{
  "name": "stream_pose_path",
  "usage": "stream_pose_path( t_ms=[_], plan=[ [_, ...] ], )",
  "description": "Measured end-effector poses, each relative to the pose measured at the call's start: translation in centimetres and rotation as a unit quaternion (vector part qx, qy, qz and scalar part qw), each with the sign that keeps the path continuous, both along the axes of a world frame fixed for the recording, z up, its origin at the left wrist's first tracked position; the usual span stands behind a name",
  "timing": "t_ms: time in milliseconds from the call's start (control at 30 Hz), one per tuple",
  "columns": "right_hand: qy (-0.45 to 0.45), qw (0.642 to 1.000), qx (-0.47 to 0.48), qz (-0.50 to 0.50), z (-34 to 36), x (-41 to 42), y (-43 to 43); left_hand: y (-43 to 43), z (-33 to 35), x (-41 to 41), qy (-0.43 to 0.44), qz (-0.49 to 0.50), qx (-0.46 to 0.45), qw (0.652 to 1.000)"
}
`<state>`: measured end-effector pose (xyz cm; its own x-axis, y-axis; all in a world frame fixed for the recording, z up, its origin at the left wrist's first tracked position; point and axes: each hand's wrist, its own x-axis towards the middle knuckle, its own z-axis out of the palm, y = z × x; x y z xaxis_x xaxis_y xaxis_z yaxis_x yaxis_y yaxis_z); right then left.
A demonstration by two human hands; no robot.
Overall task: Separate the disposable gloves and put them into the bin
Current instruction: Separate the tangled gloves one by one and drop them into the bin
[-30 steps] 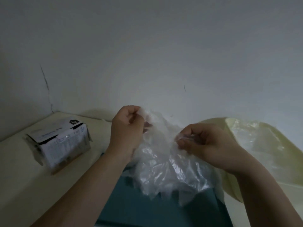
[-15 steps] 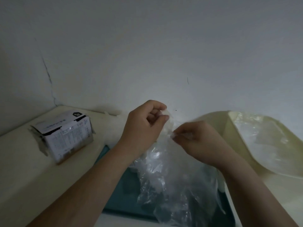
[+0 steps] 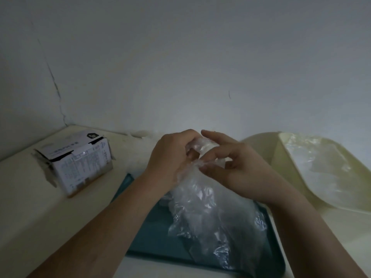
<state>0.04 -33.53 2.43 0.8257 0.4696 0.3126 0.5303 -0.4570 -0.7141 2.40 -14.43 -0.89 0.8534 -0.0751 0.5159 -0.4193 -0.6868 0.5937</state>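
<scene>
Left hand (image 3: 170, 157): raised over the tray, fingers curled round the top of the bunch of gloves and holding it up; the fingertips are hidden behind the plastic.
Right hand (image 3: 243, 173): just beside the left, nearly touching it; the thumb and a bent finger pinch a thin edge of clear plastic at the top of the bunch, and the forefinger sticks up and out, free of the plastic.
Grip: both hands narrow, each closed on the plastic; I cannot tell how many layers the right one has caught.
Gloves (image 3: 210, 209): a crumpled bunch of thin, clear, shiny plastic, gathered at the top between the two hands and hanging down from there; its lower folds spread over the tray, and I cannot tell single gloves apart in it.
Tray (image 3: 152, 237): flat, dark teal, with a low rim, lying on the table straight under the hands and forearms.
Bin (image 3: 261, 149): pale yellow, to the right of the hands and close behind the right wrist, its open mouth turned toward the camera.
Film (image 3: 321, 171): a layer of clear, wrinkled plastic lying inside the bin; too dim to tell what it is.
Box (image 3: 80, 163): white card with small print, its top flaps open, standing on the table well to the left of the tray.
Table (image 3: 30, 213): cream-coloured, meeting the wall at the back.
Wall (image 3: 180, 57): plain grey-white, with a thin dark crack (image 3: 54, 83) running down its left part.
</scene>
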Motion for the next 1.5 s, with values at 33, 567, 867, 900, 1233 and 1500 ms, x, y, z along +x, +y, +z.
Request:
stream_pose_path(
  t_ms=[33,567,867,900,1233,1500],
  plan=[
    [-0.028,0.999,0.007,-0.028,-0.4,0.3,0.2,-0.1,0.2,-0.3,-0.019,-0.016,-0.018,1.000],
    [0.098,0.928,0.319,-0.165,-0.1,1.4,-1.6,1.4,1.8,0.2,0.114,-0.083,-0.461,0.876],
    [0.012,0.955,0.246,-0.167,0.8,1.1,-2.3,1.1,3.2,0.1,0.076,-0.066,-0.537,0.838],
    [-0.006,0.955,0.233,-0.181,1.1,1.1,-2.6,0.5,3.2,0.1,0.070,-0.060,-0.514,0.853],
    [-0.053,0.938,0.109,-0.324,6.3,3.8,-13.3,-6.8,8.2,-1.9,0.138,-0.213,-0.478,0.841],
    [0.021,0.894,-0.219,-0.390,2.6,6.7,-19.0,-11.0,10.9,-3.5,0.279,-0.333,-0.461,0.774]
  ],
)
